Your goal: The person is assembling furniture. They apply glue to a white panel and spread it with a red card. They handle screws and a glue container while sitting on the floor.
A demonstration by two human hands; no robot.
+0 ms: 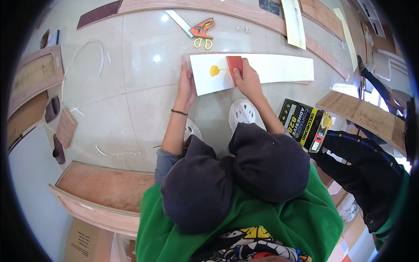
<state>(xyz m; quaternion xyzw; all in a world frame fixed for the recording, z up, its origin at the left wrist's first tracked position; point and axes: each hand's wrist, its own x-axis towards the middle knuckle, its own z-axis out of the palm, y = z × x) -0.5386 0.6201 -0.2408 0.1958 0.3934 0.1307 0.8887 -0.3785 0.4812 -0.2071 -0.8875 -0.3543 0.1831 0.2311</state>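
A long white panel (279, 70) lies crosswise in front of me, with a pool of yellow glue (214, 70) near its left end and a thin yellow trail leading right. My right hand (248, 78) grips a flat red spreader (234, 65), its edge on the panel's face at the end of that trail. At the panel's left end, my left hand (187, 83) holds the edge, fingers partly hidden behind it. A strip of brown board shows along the panel's rim. Beside my right forearm stands a black and yellow adhesive can (301, 124) with a yellow cap.
Beyond the panel lie an orange-handled square (201, 28) and yellow-handled scissors (203, 43). Long wooden boards (209, 8) line the far side. A curved wooden piece (100, 187) sits at left, near brown sandals (52, 109). Another person's dark-trousered legs (362, 161) are close on the right.
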